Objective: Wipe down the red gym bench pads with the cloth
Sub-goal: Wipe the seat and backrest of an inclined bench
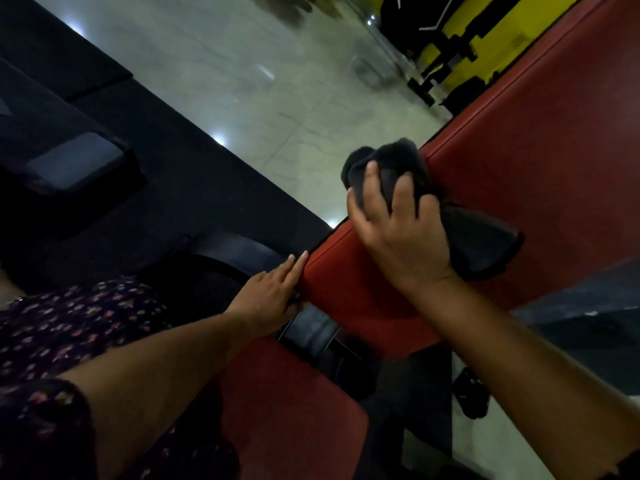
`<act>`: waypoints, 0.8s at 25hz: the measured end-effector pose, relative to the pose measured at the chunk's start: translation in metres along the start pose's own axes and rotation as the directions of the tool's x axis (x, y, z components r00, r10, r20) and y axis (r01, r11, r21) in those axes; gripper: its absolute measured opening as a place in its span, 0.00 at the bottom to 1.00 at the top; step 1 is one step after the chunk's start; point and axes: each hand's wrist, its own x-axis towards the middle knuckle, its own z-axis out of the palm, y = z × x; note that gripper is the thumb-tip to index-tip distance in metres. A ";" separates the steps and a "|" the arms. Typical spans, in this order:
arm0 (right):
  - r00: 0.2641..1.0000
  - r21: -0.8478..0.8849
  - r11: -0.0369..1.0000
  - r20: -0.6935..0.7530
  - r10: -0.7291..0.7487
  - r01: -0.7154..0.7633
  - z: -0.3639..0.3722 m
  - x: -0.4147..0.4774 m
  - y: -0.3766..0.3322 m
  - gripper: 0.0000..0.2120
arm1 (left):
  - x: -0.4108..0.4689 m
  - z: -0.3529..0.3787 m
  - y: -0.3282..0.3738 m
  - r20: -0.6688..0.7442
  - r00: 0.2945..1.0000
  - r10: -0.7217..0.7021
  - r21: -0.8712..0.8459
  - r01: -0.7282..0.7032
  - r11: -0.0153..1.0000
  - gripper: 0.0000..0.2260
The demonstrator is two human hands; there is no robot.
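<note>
Closest to you, your flowered sleeve [38, 410] fills the lower left corner, and the short red seat pad [294, 420] lies just beyond it. A dark metal joint [311, 330] sits in the gap between that seat pad and the long red back pad [536, 150].

Your left hand [270, 292] rests at the near end of the back pad, fingers straight and together, their tips touching the pad's corner edge. A little farther on, your right hand [405, 237] has its fingers curled round the dark cloth [485, 244], holding the bunched part on the pad's left edge while a loose flap lies across the red surface to the right.

The back pad's long axis runs away from you, from the middle toward the upper right corner. To its left are a black floor mat [173, 168] and pale shiny floor [277, 81]; farthest off stands blurred yellow and black equipment [512, 26].
</note>
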 end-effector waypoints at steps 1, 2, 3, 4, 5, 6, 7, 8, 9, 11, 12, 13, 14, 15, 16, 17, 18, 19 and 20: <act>0.998 0.037 0.997 -0.008 0.063 -0.063 0.001 0.005 0.006 0.15 | -0.011 0.007 -0.001 0.056 0.997 -0.050 0.049 0.047 0.998 0.39; 0.985 0.061 0.984 -0.020 0.169 -0.168 0.001 0.010 0.011 0.14 | -0.022 0.015 -0.003 0.139 0.986 -0.088 0.109 0.073 0.991 0.39; 0.958 0.066 0.957 -0.030 0.284 -0.282 -0.002 0.015 0.014 0.13 | -0.031 0.020 -0.008 0.243 0.965 -0.097 0.188 0.051 0.981 0.39; 0.931 0.061 0.930 -0.019 0.364 -0.362 -0.005 0.016 0.011 0.12 | -0.039 0.022 -0.014 0.356 0.931 -0.076 0.268 -0.023 0.963 0.40; 0.922 0.060 0.920 0.003 0.388 -0.387 -0.008 0.013 0.002 0.12 | -0.044 0.022 -0.020 0.461 0.886 -0.037 0.323 -0.128 0.938 0.40; 0.927 0.079 0.923 0.038 0.374 -0.376 -0.011 0.010 -0.010 0.13 | -0.046 0.020 -0.025 0.539 0.842 0.010 0.342 -0.230 0.911 0.40; 0.944 0.117 0.937 0.067 0.325 -0.330 -0.014 0.005 -0.025 0.14 | -0.047 0.018 -0.029 0.588 0.807 0.051 0.342 -0.305 0.889 0.40; 0.965 0.156 0.953 0.097 0.246 -0.259 -0.017 -0.001 -0.040 0.15 | -0.047 0.017 -0.031 0.616 0.784 0.077 0.339 -0.352 0.873 0.39; 0.982 0.178 0.969 0.118 0.150 -0.169 -0.019 -0.007 -0.051 0.17 | -0.048 0.017 -0.032 0.630 0.770 0.096 0.337 -0.383 0.860 0.39; 0.992 0.165 0.985 0.121 0.031 -0.051 -0.016 -0.008 -0.057 0.20 | -0.052 0.018 -0.033 0.649 0.749 0.137 0.328 -0.438 0.837 0.41; 0.991 0.168 0.985 0.134 0.013 -0.035 -0.014 -0.004 -0.056 0.20 | -0.054 0.018 -0.033 0.661 0.734 0.158 0.316 -0.463 0.828 0.43; 0.987 0.174 0.983 0.156 0.030 -0.057 -0.014 0.000 -0.056 0.19 | -0.057 0.017 -0.034 0.667 0.724 0.177 0.302 -0.480 0.824 0.45; 0.981 0.178 0.980 0.185 0.055 -0.088 -0.014 0.004 -0.058 0.19 | -0.058 0.017 -0.034 0.665 0.723 0.188 0.294 -0.486 0.823 0.47; 0.976 0.179 0.979 0.210 0.062 -0.101 -0.015 0.006 -0.065 0.19 | -0.059 0.016 -0.033 0.662 0.726 0.184 0.298 -0.481 0.825 0.47; 0.971 0.175 0.982 0.236 0.027 -0.070 -0.016 0.003 -0.077 0.20 | -0.060 0.016 -0.031 0.666 0.728 0.163 0.312 -0.470 0.826 0.46; 0.964 0.178 0.984 0.260 -0.051 0.005 -0.016 -0.003 -0.093 0.21 | -0.061 0.017 -0.027 0.670 0.731 0.128 0.331 -0.448 0.831 0.45; 0.952 0.200 0.977 0.279 -0.127 0.072 -0.017 -0.009 -0.104 0.23 | -0.062 0.017 -0.021 0.666 0.741 0.088 0.348 -0.413 0.841 0.43; 0.947 0.231 0.969 0.284 -0.153 0.087 -0.017 -0.011 -0.108 0.24 | -0.063 0.018 -0.013 0.651 0.757 0.051 0.360 -0.367 0.858 0.41; 0.953 0.268 0.962 0.276 -0.126 0.049 -0.017 -0.009 -0.103 0.23 | -0.064 0.020 -0.005 0.626 0.780 0.017 0.369 -0.316 0.874 0.41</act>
